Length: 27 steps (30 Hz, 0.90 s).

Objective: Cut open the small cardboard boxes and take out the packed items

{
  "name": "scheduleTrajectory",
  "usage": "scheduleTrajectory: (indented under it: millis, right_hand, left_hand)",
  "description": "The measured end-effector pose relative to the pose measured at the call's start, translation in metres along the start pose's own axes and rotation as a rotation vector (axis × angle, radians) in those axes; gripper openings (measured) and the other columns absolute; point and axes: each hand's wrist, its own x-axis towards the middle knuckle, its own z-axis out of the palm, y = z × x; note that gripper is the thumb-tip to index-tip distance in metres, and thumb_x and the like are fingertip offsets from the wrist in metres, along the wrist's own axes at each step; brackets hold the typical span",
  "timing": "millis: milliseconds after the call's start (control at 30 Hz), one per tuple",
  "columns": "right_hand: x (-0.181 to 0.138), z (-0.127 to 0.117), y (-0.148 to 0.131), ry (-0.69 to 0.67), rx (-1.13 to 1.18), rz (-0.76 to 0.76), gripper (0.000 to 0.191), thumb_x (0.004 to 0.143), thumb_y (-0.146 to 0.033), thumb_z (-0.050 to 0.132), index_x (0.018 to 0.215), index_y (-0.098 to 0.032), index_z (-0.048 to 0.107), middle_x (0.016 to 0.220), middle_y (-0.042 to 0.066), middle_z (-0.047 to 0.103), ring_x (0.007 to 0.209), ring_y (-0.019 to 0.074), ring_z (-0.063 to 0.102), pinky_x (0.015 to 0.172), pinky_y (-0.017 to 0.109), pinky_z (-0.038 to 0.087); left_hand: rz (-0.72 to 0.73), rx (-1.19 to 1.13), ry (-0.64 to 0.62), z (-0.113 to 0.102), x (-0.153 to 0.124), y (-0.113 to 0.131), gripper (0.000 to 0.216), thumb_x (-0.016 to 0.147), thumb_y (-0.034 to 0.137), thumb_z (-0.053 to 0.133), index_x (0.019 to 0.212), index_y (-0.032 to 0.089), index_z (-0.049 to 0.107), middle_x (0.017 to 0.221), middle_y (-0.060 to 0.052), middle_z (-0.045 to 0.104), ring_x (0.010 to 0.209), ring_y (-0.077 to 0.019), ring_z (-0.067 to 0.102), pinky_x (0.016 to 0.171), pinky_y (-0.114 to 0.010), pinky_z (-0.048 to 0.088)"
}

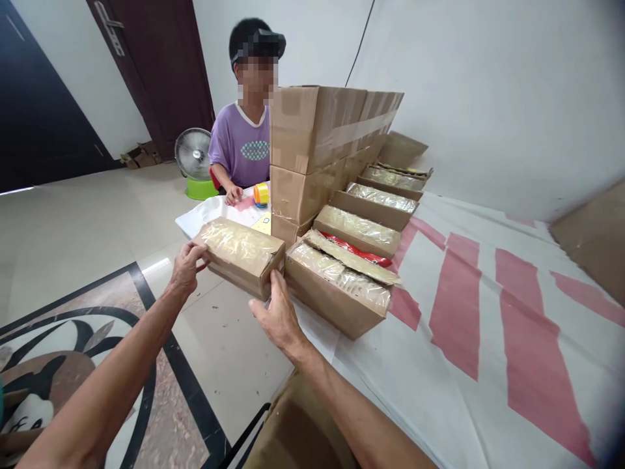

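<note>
Both hands hold a taped cardboard box (240, 255) in the air above the tiled floor (73, 221), just beside the front of a row of like boxes on a white and red sheet (488, 312). The left hand (186, 268) grips the box's far-left end, fingers curled over the edge; the right hand (278, 312) cups the near-right corner, thumb up along the side and fingers wrapped under. Neither hand is spread flat. To handle it well, I judge the box should stay level, with support kept under the base and not only at the corners, since the tape over the top looks glossy and wrinkled. The neighbouring box (342, 286) lies just beside the held one with its top flap partly lifted, showing something red inside, so the held box should stay clear of that loose flap. Behind stands a stacked wall of closed cartons (317, 137). Across from the wearer sits another person in a purple shirt (241, 146), one hand resting on a white surface near a roll of tape (261, 193); a small fan (193, 154) stands on the floor beyond. The held box's underside and contents are hidden, the right hand's fingertips cannot be seen, and a brown carton at the bottom edge (297, 430) is cut off.
</note>
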Motion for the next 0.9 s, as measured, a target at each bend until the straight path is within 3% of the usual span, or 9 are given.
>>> scheduleTrajectory:
  millis: [233,300,400,500,633,767,900]
  right_hand:
    - [-0.086,-0.005,-0.033,-0.166,-0.031,0.053,0.087,0.081,-0.024,0.063,0.159,-0.002,0.031,0.169,0.021,0.024,0.157,0.0356,0.02,0.129,0.053,0.019]
    - [-0.113,-0.02,-0.037,-0.21,-0.053,0.079,0.086,0.082,-0.022,0.062,0.159,0.001,0.031,0.168,0.023,0.023,0.158,0.0356,0.019,0.129,0.053,0.018]
    - [-0.157,-0.054,-0.033,-0.167,-0.072,0.119,0.084,0.084,-0.023,0.061,0.158,0.003,0.031,0.167,0.024,0.025,0.157,0.0364,0.021,0.129,0.055,0.02]
    - [-0.207,-0.098,-0.019,0.042,-0.066,0.059,0.08,0.086,-0.027,0.062,0.159,-0.007,0.035,0.166,0.02,0.032,0.154,0.0356,0.029,0.126,0.058,0.026]
    - [-0.271,-0.162,0.004,0.373,-0.146,-0.019,0.066,0.089,-0.03,0.062,0.153,-0.023,0.046,0.154,0.012,0.052,0.14,0.0317,0.05,0.118,0.053,0.042]
    - [-0.31,-0.212,0.03,0.66,-0.237,0.134,0.06,0.087,-0.04,0.063,0.144,-0.023,0.053,0.134,0.013,0.065,0.112,0.0295,0.065,0.096,0.044,0.056]
    - [-0.323,-0.23,0.066,0.832,-0.194,0.304,0.061,0.083,-0.05,0.062,0.135,-0.018,0.057,0.118,0.014,0.07,0.081,0.0244,0.068,0.071,0.037,0.058]
  left_hand:
    - [-0.08,0.069,0.098,-0.066,-0.096,0.007,0.033,0.061,0.045,0.077,0.075,0.023,0.057,0.094,0.0,0.068,0.093,-0.0253,0.065,0.082,-0.05,0.061]
    - [-0.132,0.096,0.125,-0.071,-0.129,0.01,0.028,0.063,0.047,0.078,0.072,0.027,0.06,0.09,0.002,0.071,0.094,-0.0281,0.067,0.086,-0.057,0.062]
    - [-0.209,0.147,0.04,-0.062,-0.181,0.02,0.027,0.063,0.052,0.08,0.077,0.033,0.067,0.101,0.005,0.076,0.112,-0.0371,0.065,0.099,-0.069,0.055]
    - [-0.214,0.119,-0.092,-0.041,-0.237,0.032,0.04,0.062,0.058,0.079,0.096,0.037,0.072,0.121,0.001,0.075,0.125,-0.0432,0.061,0.106,-0.073,0.048]
    - [-0.161,0.053,-0.359,0.005,-0.304,0.03,0.058,0.068,0.054,0.078,0.121,0.032,0.068,0.127,-0.008,0.073,0.126,-0.0415,0.062,0.108,-0.067,0.05]
    - [-0.072,-0.033,-0.661,0.079,-0.344,0.014,0.059,0.078,0.045,0.073,0.132,0.028,0.06,0.134,-0.011,0.068,0.127,-0.0362,0.062,0.099,-0.053,0.059]
    - [0.032,-0.036,-0.823,0.153,-0.358,0.001,0.054,0.083,0.034,0.064,0.135,0.025,0.055,0.136,-0.011,0.066,0.129,-0.0303,0.061,0.099,-0.044,0.056]
